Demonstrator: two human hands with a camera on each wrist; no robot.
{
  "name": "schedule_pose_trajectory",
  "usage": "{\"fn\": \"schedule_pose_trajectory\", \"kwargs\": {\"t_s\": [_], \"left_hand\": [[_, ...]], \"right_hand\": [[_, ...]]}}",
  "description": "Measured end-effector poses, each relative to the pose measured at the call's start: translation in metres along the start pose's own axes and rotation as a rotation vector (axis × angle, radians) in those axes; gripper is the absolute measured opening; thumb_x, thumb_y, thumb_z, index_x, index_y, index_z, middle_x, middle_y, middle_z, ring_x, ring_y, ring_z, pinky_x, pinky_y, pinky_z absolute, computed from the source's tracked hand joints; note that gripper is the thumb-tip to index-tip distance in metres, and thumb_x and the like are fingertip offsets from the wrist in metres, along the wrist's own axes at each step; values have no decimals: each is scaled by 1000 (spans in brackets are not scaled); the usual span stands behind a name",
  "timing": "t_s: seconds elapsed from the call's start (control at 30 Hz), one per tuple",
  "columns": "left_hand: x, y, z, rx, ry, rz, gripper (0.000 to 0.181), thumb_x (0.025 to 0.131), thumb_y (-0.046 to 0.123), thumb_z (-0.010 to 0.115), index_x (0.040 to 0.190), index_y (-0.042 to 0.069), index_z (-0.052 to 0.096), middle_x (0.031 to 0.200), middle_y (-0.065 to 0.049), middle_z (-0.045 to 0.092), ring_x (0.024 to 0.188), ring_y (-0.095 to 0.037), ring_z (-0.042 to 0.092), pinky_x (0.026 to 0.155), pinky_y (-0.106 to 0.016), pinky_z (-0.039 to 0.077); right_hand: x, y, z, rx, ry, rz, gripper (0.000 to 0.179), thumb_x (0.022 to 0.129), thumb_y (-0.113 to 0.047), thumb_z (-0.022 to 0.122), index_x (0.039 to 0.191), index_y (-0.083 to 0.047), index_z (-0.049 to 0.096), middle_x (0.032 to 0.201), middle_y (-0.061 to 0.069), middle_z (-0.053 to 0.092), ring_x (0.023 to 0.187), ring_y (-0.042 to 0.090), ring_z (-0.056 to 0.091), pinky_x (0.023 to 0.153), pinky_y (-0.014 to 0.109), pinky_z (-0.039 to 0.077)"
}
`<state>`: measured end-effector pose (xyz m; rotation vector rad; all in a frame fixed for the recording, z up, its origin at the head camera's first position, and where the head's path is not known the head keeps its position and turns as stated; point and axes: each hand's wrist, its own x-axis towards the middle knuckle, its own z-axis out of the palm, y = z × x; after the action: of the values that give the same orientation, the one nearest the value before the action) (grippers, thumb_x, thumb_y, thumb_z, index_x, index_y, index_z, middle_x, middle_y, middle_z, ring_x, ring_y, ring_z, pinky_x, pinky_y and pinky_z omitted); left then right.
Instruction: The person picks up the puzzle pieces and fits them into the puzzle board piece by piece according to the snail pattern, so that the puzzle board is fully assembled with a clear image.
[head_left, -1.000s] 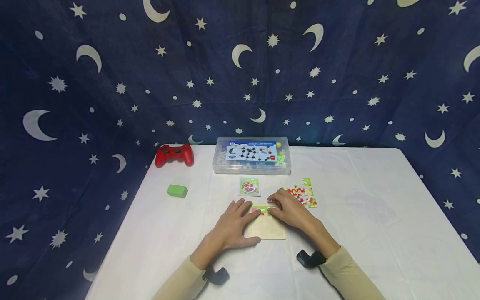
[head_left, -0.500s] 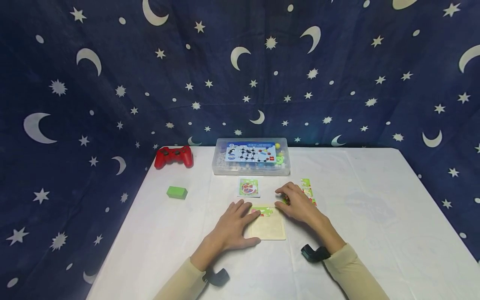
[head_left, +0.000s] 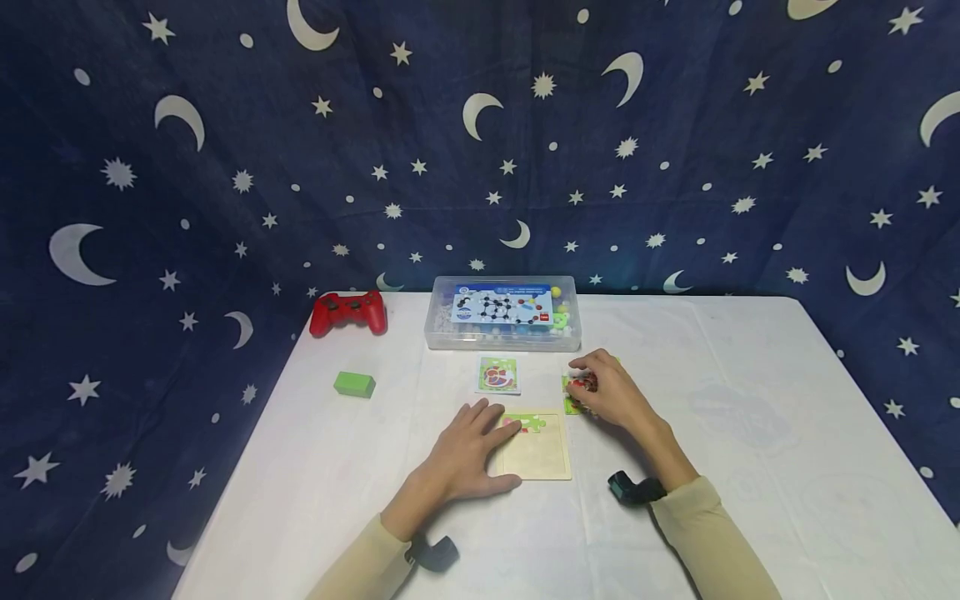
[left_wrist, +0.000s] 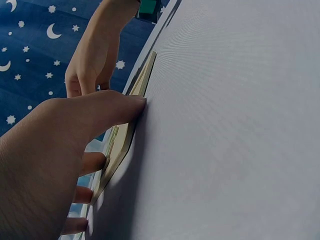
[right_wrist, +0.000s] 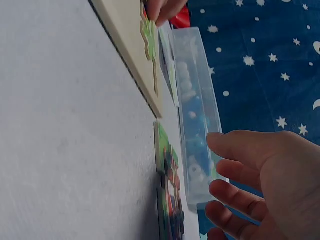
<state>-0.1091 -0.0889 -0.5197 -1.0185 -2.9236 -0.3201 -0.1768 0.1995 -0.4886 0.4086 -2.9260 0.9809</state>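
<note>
A square wooden puzzle tray (head_left: pixel 536 458) lies on the table, with green jigsaw pieces (head_left: pixel 535 422) along its far edge. My left hand (head_left: pixel 465 454) rests on the tray's left side with fingers spread; in the left wrist view its thumb touches the rim (left_wrist: pixel 120 142). Right of the tray, my right hand (head_left: pixel 618 396) hovers over a cluster of red and green jigsaw pieces (head_left: pixel 572 407), partly hiding them. The right wrist view shows its relaxed fingers (right_wrist: pixel 240 150) apart from the loose pieces (right_wrist: pixel 172 195), with nothing held.
Behind the tray lies a small square picture card (head_left: pixel 497 374). Farther back stands a clear plastic box (head_left: pixel 502 337) of model parts. A red game controller (head_left: pixel 348 313) and a green block (head_left: pixel 354 384) sit at left. A starry dark blue cloth (head_left: pixel 420 233) hangs behind the white table.
My right hand has moved off the tray, right and away from me, to above the loose pieces. The green pieces stay in the tray. My left hand has kept its place.
</note>
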Motion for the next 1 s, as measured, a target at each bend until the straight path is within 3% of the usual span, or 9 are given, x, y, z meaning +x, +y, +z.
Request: {"fn": "schedule_pose_trajectory", "kwargs": {"t_s": [0.3,0.67,1.0], "left_hand": [[0,0,-1,8,1,4,78,82,73,57,148,32,50,152,-4,46,148,-31,36,123,-50,31],[0,0,1,2,5,4,78,81,73,57,148,32,50,153,-4,46,149,-31,36,123,-49,31],[-1,0,-1,10,14,7,78,81,73,58,147,32,51,151,-4,47,148,-31,38,123,-49,33]], "right_hand": [[8,14,-9,10,23,50,44,89,-25,73,126,-2,65,120,17,58,99,29,52,86,44,45],[12,29,-14,22,23,145,46,92,-27,69,131,-3,62,130,18,55,108,32,52,97,52,47],[13,40,-12,9,41,142,45,94,-24,67,131,0,61,132,22,53,122,39,50,108,58,41]]}}
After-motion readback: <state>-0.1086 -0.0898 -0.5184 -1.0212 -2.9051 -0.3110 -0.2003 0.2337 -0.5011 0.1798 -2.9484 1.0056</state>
